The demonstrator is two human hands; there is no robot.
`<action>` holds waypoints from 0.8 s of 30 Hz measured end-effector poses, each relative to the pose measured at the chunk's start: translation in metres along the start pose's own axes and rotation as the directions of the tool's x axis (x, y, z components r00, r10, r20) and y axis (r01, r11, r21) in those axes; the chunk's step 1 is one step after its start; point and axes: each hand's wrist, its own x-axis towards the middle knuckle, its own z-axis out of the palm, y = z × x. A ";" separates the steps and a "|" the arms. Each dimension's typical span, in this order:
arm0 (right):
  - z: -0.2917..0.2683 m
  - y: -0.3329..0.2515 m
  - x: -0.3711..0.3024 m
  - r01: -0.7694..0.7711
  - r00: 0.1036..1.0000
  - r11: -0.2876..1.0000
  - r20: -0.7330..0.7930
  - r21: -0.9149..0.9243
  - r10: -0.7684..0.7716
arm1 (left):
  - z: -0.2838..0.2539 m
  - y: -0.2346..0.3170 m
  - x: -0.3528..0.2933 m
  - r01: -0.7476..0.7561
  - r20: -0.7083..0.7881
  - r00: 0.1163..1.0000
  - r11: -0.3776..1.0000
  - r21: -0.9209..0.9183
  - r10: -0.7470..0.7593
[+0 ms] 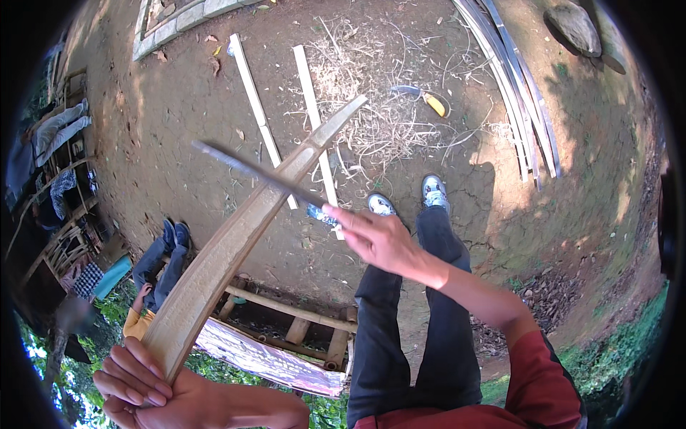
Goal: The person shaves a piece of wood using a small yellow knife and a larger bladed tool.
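My left hand [157, 393], at the lower left, is wrapped round the near end of a long tapered wooden slat [221, 257]. The slat slopes up and away to the right and narrows to a thin tip. My right hand [382, 239] is closed on a long, dark, narrow-bladed knife [246, 166], its handle hidden in the fingers. The blade crosses over the slat's upper half; whether it touches the wood I cannot tell.
Pale strips [246, 89] lie on the dirt, beside curled shavings [357, 79] and a curved knife with a yellow handle [434, 105]. Long slats [518, 93] lie at the right near a stone [573, 28]. A bamboo bench [286, 307] and a seated person [161, 261] are at the left.
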 end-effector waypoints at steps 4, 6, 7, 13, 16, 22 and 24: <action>-0.013 0.023 0.016 -0.250 0.968 0.967 -0.001 0.053 0.250 | -0.002 -0.008 0.003 0.042 -0.091 0.995 0.996 0.080 -0.035; -0.019 -0.007 0.014 -0.206 0.979 0.971 0.029 0.122 0.204 | -0.003 -0.004 0.001 0.041 -0.035 0.999 0.999 0.017 -0.040; -0.014 -0.013 0.004 -0.108 0.994 0.989 0.023 0.097 0.106 | -0.004 -0.001 -0.001 0.047 -0.006 0.999 0.999 -0.013 -0.047; -0.024 0.071 0.003 -0.095 0.995 0.994 0.020 -0.045 0.096 | 0.013 -0.003 0.002 0.040 -0.044 0.998 0.999 0.011 -0.039; -0.022 0.018 -0.001 -0.058 0.997 0.987 0.068 0.149 0.048 | 0.014 -0.002 0.001 0.001 -0.101 0.995 0.993 0.114 0.011; -0.021 0.087 -0.006 -0.029 1.000 0.998 0.010 -0.058 0.029 | 0.030 -0.002 0.001 0.010 -0.115 0.993 0.994 0.113 0.003; -0.025 0.074 0.001 -0.077 0.997 0.996 0.020 0.049 0.076 | 0.027 -0.011 0.006 0.018 -0.200 0.979 0.972 0.234 0.030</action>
